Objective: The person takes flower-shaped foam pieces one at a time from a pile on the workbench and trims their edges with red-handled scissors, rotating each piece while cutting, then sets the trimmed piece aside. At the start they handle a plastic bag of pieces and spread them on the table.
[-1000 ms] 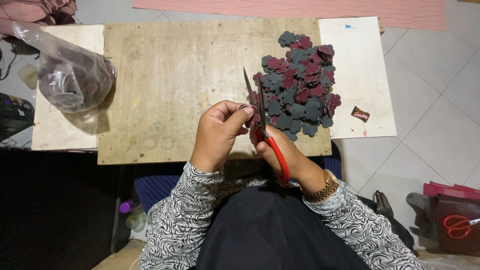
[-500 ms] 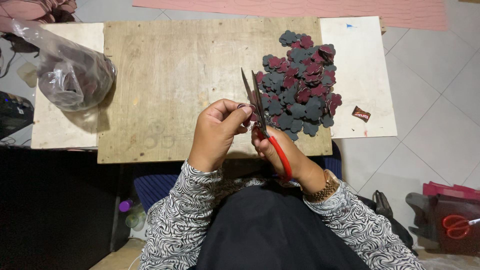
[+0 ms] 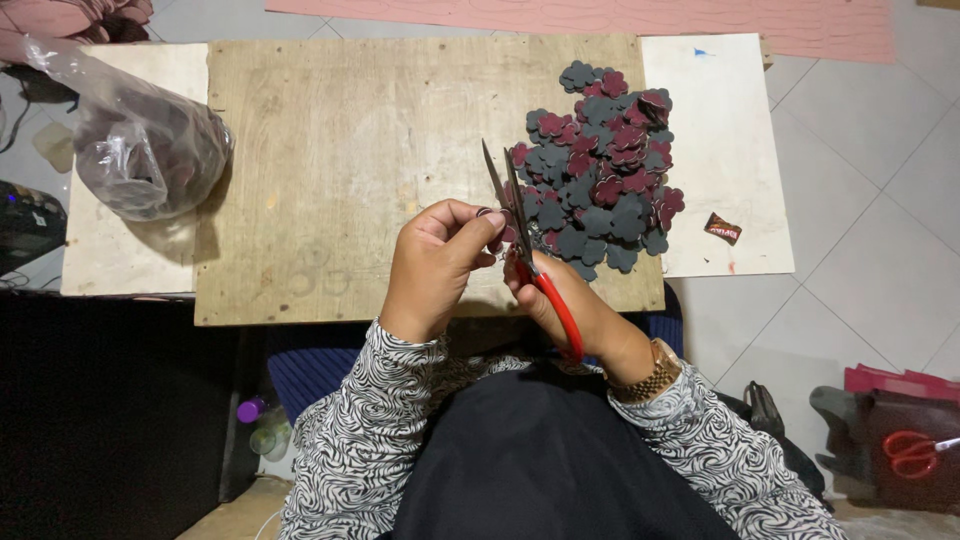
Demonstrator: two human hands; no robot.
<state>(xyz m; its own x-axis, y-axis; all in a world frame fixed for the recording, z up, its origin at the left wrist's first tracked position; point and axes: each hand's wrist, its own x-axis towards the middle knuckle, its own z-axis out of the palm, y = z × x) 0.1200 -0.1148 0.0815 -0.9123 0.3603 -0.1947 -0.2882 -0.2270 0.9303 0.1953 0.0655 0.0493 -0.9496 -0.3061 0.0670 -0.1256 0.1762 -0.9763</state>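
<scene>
Right hand [image 3: 575, 300] grips red-handled scissors [image 3: 525, 240], blades barely parted; left hand [image 3: 435, 265] pinches a small cutout [image 3: 487, 214] beside the blades. Fingertips that close could get nicked. Pile [image 3: 600, 170] sits at 1 o'clock on the counter [image 3: 350, 150].

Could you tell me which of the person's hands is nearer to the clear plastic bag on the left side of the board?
The left hand is nearer; the plastic bag lies up and to its left. The right hand, holding red-handled scissors, sits farther away.
</scene>
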